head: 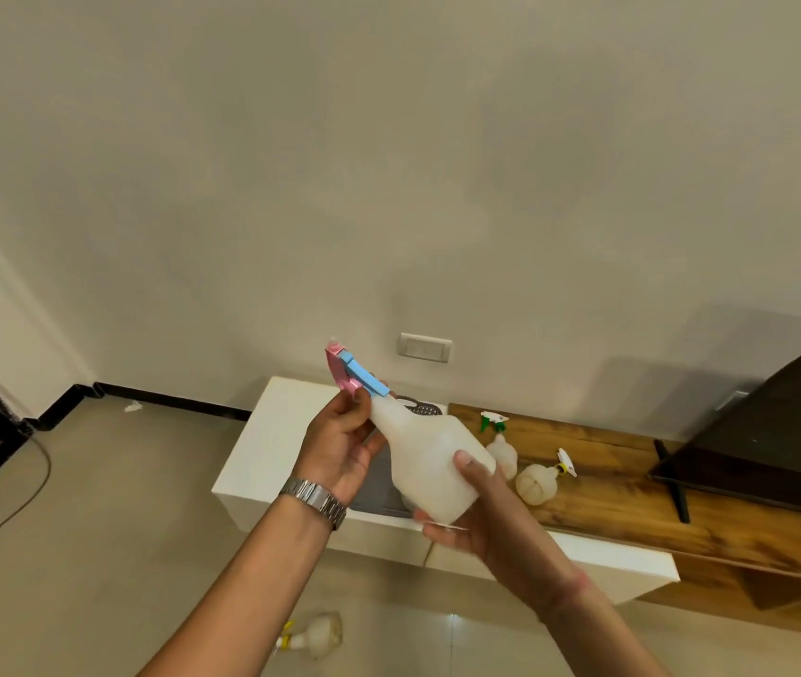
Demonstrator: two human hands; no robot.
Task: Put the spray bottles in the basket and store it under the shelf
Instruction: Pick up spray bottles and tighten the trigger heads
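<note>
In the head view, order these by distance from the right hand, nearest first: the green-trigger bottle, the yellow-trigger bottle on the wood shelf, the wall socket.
From the right hand:
1. Yellow-trigger bottle, lying just right of it.
2. Green-trigger bottle, upright behind; close to first.
3. Wall socket, up on the wall.

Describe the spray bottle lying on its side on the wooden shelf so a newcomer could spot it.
Start at the dark TV, then look left along the wooden shelf. The round ribbed bottle lies tipped over with a yellow-and-white trigger. Its neighbour, the green-triggered bottle, stands upright.
</note>
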